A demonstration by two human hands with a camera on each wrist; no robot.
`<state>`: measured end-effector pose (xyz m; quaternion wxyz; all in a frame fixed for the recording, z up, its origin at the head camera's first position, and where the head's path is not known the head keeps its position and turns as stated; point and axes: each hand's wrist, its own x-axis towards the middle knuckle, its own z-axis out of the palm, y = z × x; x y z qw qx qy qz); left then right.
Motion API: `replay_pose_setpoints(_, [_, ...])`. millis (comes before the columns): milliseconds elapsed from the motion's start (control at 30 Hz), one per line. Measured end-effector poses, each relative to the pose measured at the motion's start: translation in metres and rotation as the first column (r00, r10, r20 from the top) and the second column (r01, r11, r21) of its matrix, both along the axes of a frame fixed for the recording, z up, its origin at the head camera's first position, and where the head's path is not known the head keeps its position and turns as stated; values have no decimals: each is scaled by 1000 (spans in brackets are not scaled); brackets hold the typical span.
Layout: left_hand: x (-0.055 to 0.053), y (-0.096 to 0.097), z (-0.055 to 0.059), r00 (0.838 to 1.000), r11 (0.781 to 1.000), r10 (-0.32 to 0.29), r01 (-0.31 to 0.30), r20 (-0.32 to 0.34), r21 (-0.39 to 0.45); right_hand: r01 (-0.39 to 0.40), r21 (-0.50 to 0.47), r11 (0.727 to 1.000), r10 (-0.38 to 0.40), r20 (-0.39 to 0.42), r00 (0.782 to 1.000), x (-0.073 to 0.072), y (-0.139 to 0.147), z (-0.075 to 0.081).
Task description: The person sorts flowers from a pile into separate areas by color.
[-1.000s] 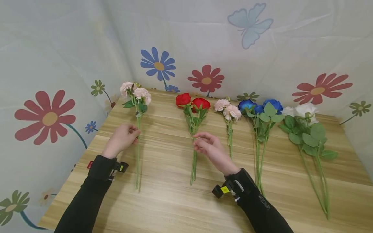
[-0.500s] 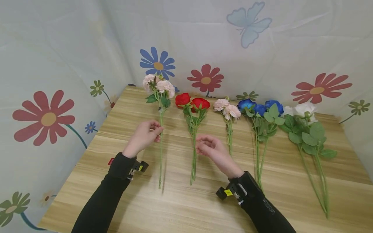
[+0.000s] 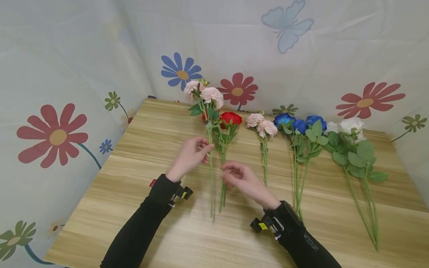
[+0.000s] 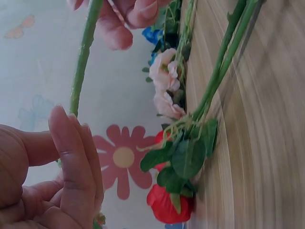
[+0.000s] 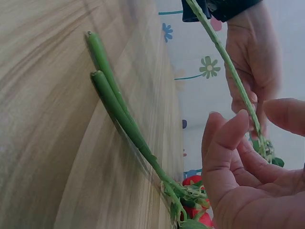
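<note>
A pale pink artificial flower spray (image 3: 212, 96) is raised off the table, its green stem (image 4: 82, 59) pinched between thumb and fingers of my left hand (image 3: 190, 154). Its blooms overlap the left one of two red artificial flowers (image 3: 231, 118), which lie on the table with stems toward me. Just over those red-flower stems (image 5: 119, 107) hovers my right hand (image 3: 246, 182), fingers loosely bent and thumb apart. Nothing sits in its grasp in the right wrist view; the raised pink stem passes beyond its fingertips there.
On the wooden table (image 3: 134, 208), to the right, lie more pink flowers (image 3: 267, 128), blue flowers (image 3: 299, 126) and white flowers (image 3: 351, 126) with green leaves. A flower-printed curtain (image 3: 214, 33) hangs behind and along the left side.
My left hand has carried the pink flower spray rightward from the table's left side to beside the red flowers. My right hand has shifted slightly toward me.
</note>
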<state>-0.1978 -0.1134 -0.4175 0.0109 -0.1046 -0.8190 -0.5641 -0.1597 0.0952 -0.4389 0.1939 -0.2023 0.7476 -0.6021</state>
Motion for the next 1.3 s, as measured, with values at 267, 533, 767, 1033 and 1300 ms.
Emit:
replay_pose_setpoints(267, [-1, 25, -2, 1000, 1000, -4, 5, -26, 7, -42, 63, 997, 45, -45, 998, 5, 1, -2])
replay_pose_setpoints(533, [-5, 45, -5, 997, 998, -33, 30, -67, -50, -8, 50, 999, 13, -88, 996, 7, 7, -4])
replay_pose_setpoints(767, [-6, 53, -6, 994, 994, -59, 49, -96, -100, 61, 82, 995, -55, -80, 995, 10, 18, -4])
replay_pose_setpoints(1033, [-3, 45, -5, 986, 990, -40, 17, -162, -141, 147, 107, 983, -139, -83, 987, 10, 44, 2])
replay_pose_setpoints(1300, [-5, 32, -12, 976, 981, -2, -40, -217, -192, 219, 201, 955, -201, -109, 974, 14, 78, 1])
